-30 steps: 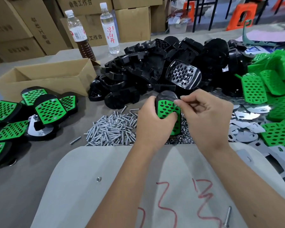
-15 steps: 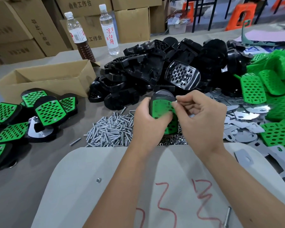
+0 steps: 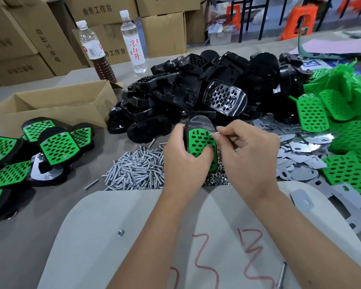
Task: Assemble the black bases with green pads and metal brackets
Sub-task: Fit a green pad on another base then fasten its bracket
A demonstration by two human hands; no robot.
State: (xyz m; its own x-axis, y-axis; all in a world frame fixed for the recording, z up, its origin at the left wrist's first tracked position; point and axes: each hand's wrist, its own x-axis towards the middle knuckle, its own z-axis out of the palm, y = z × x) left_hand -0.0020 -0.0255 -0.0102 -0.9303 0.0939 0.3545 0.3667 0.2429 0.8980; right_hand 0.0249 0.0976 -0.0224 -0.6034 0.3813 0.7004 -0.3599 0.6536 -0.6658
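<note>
Above the desk's near middle, the left hand (image 3: 186, 163) grips a black base (image 3: 198, 124) with its green pad (image 3: 199, 142); the right hand (image 3: 248, 151) pinches a small screw (image 3: 214, 133) at the pad's upper corner. Loose screws (image 3: 138, 170), piled black bases (image 3: 196, 94) and metal brackets (image 3: 300, 151) crowd behind, finished pieces (image 3: 58, 146) toward the left edge.

Lower green pad (image 3: 199, 142) hidden behind left hand (image 3: 186, 161), small part pinched by right hand (image 3: 248, 155) unclear

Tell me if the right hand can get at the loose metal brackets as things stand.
Probably yes: the metal brackets lie uncovered just beside the right hand, though it is pinching something small and would likely need to free its fingers first.
</note>
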